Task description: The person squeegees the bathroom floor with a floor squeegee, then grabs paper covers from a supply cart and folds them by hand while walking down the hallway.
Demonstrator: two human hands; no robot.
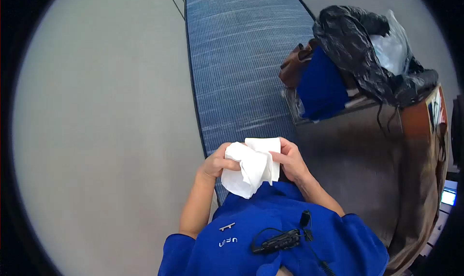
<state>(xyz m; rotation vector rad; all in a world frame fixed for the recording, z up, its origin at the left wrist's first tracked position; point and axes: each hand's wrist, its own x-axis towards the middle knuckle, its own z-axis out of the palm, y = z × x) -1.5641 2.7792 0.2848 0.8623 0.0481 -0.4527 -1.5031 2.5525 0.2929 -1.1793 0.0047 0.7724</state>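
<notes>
A crumpled, partly folded white cloth or paper towel (pixel 253 162) is held up in front of my blue shirt (pixel 208 247). My left hand (pixel 218 162) grips its left side, with the thumb lying across the front. On the right side, my right hand (pixel 290 160) pinches the cloth between thumb and fingers. Some fingertips of both hands are hidden behind the white folds. The lower left part of the cloth hangs loose.
Beneath my hands runs a long blue patterned mat (pixel 241 73). To the right stands a brown-covered cart (pixel 353 169) bearing a black plastic bag (pixel 348 44), a blue cloth (pixel 321 85) and a brown bag (pixel 292 65). A black radio (pixel 278 241) with a cord is clipped to my shirt.
</notes>
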